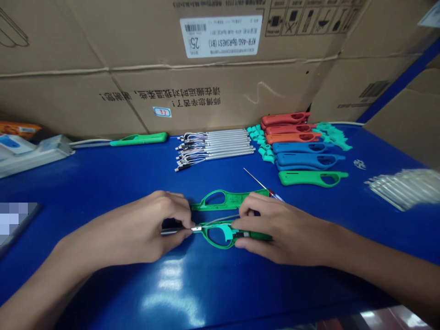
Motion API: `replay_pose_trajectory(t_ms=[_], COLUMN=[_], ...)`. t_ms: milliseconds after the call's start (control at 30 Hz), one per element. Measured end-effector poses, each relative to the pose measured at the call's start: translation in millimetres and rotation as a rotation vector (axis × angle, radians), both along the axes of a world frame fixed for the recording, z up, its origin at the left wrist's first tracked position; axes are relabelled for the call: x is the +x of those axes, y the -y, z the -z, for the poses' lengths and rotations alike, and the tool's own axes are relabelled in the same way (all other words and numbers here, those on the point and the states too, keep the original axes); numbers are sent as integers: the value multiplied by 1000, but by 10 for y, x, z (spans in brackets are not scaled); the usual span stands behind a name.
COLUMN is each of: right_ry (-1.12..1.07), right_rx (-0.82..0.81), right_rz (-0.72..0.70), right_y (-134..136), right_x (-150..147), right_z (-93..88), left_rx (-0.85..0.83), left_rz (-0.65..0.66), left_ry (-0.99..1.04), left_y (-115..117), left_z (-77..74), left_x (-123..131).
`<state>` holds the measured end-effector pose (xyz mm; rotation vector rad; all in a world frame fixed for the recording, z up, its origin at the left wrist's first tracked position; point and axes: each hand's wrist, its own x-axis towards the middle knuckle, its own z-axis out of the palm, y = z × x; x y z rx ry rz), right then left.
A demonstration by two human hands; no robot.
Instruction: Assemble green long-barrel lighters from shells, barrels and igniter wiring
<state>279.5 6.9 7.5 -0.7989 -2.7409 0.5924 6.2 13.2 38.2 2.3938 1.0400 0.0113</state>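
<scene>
My left hand pinches a silver metal tube between thumb and fingers, at the left tip of a green lighter shell half. A thin pale wire runs from the tube toward my right hand. That hand's fingers are closed over the shell's right part, where a turquoise trigger and a dark piece sit. Just beyond lies a second green shell half, inner side up. Past its right end, a thin screwdriver is partly hidden behind my right hand.
Silver tubes with wires lie in a row at the back. Right of them are turquoise triggers and red, blue and green lighter shells. Clear sticks lie at right. A cardboard box walls the back of the blue table.
</scene>
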Motion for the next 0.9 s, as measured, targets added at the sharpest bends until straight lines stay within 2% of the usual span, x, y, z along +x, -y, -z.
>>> replay_pose_trajectory(t_ms=[467, 700, 900], right_ry=[-28, -5, -58], right_rx=[5, 22, 118], right_rz=[1, -17, -33], right_y=[11, 12, 15], right_x=[-5, -9, -21], right_z=[-15, -27, 60], left_rx=[-86, 29, 103], left_rz=[8, -53, -68], left_ry=[66, 12, 78], left_y=[13, 47, 50], left_z=[21, -12, 63], left_x=[-9, 91, 201])
